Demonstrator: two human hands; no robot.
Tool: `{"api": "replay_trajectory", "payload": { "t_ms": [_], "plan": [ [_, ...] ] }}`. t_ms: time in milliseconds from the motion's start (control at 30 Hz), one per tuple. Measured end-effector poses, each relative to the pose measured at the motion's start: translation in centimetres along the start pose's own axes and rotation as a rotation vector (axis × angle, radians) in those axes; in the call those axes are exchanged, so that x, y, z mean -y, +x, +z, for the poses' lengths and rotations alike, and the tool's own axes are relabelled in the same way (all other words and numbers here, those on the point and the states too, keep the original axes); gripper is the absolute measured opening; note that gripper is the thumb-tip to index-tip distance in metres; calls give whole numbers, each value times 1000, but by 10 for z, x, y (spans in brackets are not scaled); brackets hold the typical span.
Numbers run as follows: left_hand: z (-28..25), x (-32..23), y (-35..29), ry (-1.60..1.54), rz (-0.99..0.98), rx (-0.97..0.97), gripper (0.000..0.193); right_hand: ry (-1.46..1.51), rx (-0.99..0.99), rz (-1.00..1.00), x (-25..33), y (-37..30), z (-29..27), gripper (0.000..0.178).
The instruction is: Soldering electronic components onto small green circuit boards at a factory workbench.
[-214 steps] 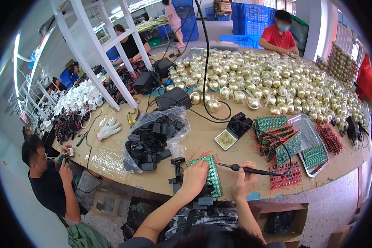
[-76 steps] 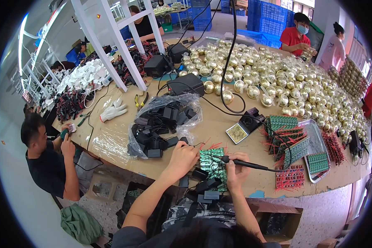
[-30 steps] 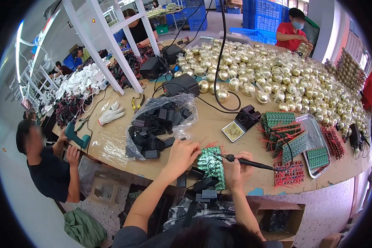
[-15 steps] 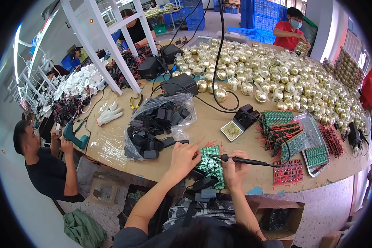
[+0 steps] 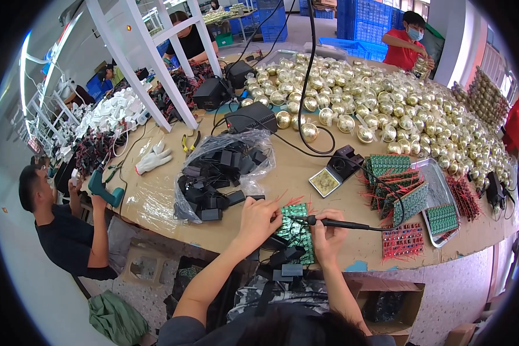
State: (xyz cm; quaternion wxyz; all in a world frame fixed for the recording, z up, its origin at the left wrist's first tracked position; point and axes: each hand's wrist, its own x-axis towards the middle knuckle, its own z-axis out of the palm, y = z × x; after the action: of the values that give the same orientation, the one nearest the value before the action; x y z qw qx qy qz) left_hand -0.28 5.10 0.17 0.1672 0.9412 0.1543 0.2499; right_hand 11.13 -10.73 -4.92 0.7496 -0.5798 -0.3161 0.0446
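Observation:
My right hand (image 5: pixel 327 241) is closed around the black handle of a soldering iron (image 5: pixel 347 224), held like a pen. The iron's tip reaches left over the upper part of a green circuit board (image 5: pixel 299 212) at the table's near edge. My left hand (image 5: pixel 258 222) is closed in a pinch at the board's upper left side; what lies between its fingertips is too small to make out. Black wires run across the board. Several small black boxes (image 5: pixel 288 254) hang over its near end, and thin red wires stick out past its far edge.
Left of the board lies a clear plastic bag (image 5: pixel 260 154) of black boxes. Beyond it are a white glove (image 5: pixel 154 159) and pliers (image 5: pixel 190 143). An iron stand (image 5: pixel 346 161), stacked wired boards (image 5: pixel 410 203) and a metal tray (image 5: pixel 438 185) stand right. Gold balls (image 5: pixel 380 109) cover the far side.
My hands and the iron stay almost in place over the board. At the left, a co-worker's hands have shifted slightly; the person in red at the back has raised an arm.

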Motion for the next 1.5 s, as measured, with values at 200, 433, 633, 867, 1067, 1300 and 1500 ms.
{"api": "replay_trajectory", "payload": {
  "t_ms": [200,433,633,867,1067,1300,1500],
  "plan": [
    [3,2,1,23,-4,-2,11,-36,-2,-36,4,2,2,13],
    [5,3,3,39,-7,26,11,-72,-1,-53,7,3,2,14],
    [4,1,4,34,-14,27,10,-44,-6,-48,8,3,2,15],
    [5,2,4,24,-17,25,10,-40,-5,-45,8,3,3,14],
    [6,3,4,37,-21,38,11,-45,-23,-45,6,4,4,14],
    [6,3,4,40,-13,37,10,-51,-13,-50,5,2,2,14],
    [6,2,4,55,-19,36,9,34,-163,-29,3,1,-1,12]
  ]
}}
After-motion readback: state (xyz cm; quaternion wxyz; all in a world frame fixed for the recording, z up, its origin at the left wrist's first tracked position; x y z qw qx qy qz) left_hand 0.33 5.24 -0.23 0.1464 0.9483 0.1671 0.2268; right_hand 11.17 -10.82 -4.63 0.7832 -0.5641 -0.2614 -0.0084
